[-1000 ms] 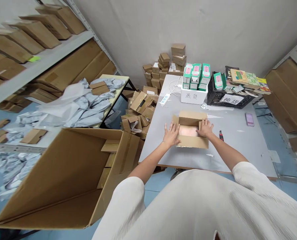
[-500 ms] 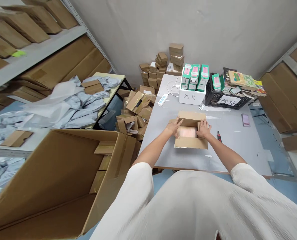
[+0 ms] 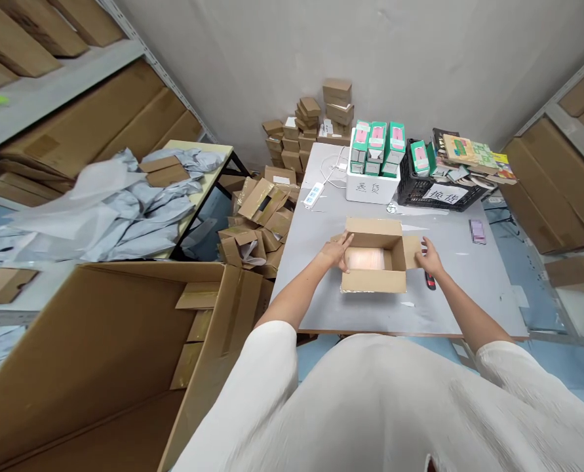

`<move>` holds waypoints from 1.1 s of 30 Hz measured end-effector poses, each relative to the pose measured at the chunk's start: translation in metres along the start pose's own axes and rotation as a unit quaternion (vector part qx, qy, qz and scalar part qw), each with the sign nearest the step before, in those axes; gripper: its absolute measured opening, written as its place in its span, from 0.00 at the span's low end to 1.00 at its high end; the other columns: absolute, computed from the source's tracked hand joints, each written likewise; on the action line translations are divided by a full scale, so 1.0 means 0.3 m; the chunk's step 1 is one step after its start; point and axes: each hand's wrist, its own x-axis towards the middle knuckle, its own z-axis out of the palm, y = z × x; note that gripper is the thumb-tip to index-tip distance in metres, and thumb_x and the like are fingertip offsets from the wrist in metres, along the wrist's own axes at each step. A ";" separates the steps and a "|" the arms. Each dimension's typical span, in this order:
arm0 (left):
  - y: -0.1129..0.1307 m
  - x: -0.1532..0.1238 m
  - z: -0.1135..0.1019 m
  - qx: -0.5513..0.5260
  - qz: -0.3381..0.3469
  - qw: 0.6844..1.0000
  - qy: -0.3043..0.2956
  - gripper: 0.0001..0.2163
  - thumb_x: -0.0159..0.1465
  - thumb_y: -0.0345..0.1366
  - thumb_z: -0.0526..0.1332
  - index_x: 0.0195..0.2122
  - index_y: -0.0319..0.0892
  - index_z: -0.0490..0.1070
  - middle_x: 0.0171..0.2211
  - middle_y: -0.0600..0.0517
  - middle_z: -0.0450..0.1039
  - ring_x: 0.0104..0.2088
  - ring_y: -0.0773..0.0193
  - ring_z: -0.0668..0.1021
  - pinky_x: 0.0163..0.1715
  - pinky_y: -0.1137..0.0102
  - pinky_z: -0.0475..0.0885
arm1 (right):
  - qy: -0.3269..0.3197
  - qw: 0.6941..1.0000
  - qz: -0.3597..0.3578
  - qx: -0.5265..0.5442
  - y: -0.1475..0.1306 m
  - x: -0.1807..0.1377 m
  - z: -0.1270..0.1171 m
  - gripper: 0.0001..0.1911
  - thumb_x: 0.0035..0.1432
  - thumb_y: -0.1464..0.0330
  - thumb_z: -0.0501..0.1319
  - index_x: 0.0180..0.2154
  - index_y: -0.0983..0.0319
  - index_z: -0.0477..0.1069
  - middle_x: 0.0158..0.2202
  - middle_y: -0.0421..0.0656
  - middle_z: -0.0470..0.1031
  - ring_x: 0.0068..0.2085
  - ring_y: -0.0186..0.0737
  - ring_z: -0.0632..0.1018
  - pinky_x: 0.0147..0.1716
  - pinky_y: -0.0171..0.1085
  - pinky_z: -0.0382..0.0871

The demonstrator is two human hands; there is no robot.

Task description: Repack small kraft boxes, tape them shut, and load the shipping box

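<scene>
A cardboard box [image 3: 374,282] stands on the grey table with its flaps folded outward. Inside it lies a pale pinkish-orange packet [image 3: 365,259], toward the left end. My left hand [image 3: 337,252] grips the box's left end, its fingers over the edge and partly inside. At the other end, my right hand [image 3: 429,257] has its fingers curled at the outer edge of the right flap [image 3: 411,252]. Just beneath that hand lies a red and black utility knife [image 3: 430,280], partly covered by it.
Behind the box stand a white bin [image 3: 371,188] of green boxes and a black crate [image 3: 436,194] with books. A power strip [image 3: 314,195] lies left, a purple packet [image 3: 477,232] right. A large open carton [image 3: 124,341] stands beside the table [image 3: 316,288].
My right hand has come out of the box and moved right to the right flap, which now lies folded outward. My left hand stays at the box's left end.
</scene>
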 end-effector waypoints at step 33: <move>-0.009 -0.047 0.040 -0.022 0.030 0.999 0.012 0.79 0.51 0.68 0.78 0.79 0.55 0.10 0.82 0.31 0.17 0.67 0.26 0.75 0.64 0.48 0.68 | -0.282 0.877 0.015 -0.389 -0.442 0.097 0.582 0.28 0.70 0.64 0.60 0.65 0.71 0.75 0.67 0.71 0.72 0.66 0.67 0.76 0.59 0.53 0.74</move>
